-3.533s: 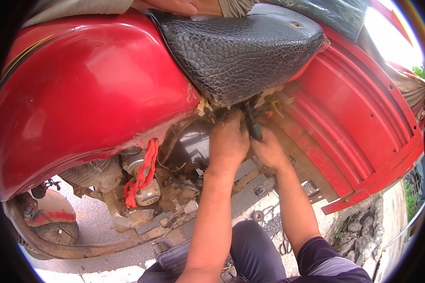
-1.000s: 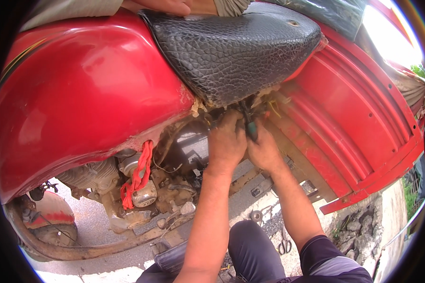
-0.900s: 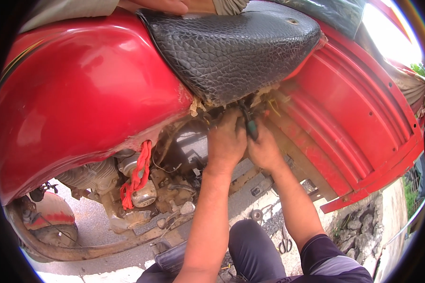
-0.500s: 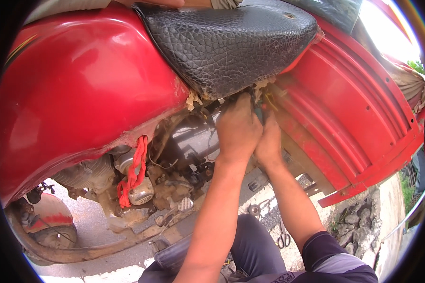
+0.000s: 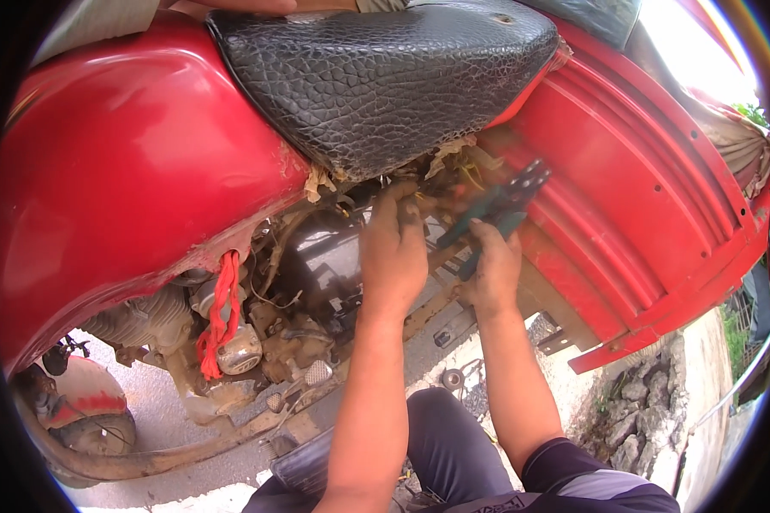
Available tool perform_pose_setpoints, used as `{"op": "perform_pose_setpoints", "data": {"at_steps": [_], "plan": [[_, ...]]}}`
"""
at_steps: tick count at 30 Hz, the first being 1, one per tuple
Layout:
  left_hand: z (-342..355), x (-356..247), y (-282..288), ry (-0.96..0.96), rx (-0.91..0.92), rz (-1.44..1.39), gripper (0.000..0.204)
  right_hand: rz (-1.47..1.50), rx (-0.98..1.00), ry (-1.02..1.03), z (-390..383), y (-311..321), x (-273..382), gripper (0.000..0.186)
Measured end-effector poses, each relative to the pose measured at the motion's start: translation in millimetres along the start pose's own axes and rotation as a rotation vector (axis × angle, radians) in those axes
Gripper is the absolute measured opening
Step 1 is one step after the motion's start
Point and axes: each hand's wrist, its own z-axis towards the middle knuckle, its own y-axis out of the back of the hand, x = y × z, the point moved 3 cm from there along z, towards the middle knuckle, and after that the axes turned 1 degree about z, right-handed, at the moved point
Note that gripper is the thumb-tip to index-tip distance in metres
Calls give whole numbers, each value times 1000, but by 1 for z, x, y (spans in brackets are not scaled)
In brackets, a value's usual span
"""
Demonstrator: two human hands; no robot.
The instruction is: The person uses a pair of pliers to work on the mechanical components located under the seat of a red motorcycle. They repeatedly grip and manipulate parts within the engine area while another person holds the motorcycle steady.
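My right hand grips wire strippers by their green handles. Their dark metal head, with small holes in it, points up and right across the red rear panel, and the handles look spread. Under the black seat, my left hand has its fingers pinched at a thin wire; the fingertips are partly hidden in shadow. More yellow wires hang below the seat's torn lower edge, just right of that hand. The tool is apart from my left hand.
A red tank-like body fills the left, above an exposed engine with a red cloth strip hanging by it. The ribbed red panel stands right. Below lie a metal frame rail and broken stones. Another person's arm rests above the seat.
My hands have moved apart. The right hand has drawn the wire strippers out from under the seat, down and right, into plain view. My left hand stays near the wires, slightly lower and left.
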Motion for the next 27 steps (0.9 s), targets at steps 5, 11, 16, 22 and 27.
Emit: {"op": "perform_pose_setpoints", "data": {"at_steps": [5,11,16,22,27], "plan": [[0,10,4,43,150,-153,42,33,100,9,-3,0,-2,23],[0,13,5,70,240,-259,56,-373,274,253,-16,-17,11,25],[2,19,6,82,313,-353,57,-381,284,293,-15,-38,18,28],[2,14,14,-25,218,-49,50,-285,237,275,-1,-33,7,20],[7,4,18,42,140,127,40,-280,181,288,1,-40,17,16]]}}
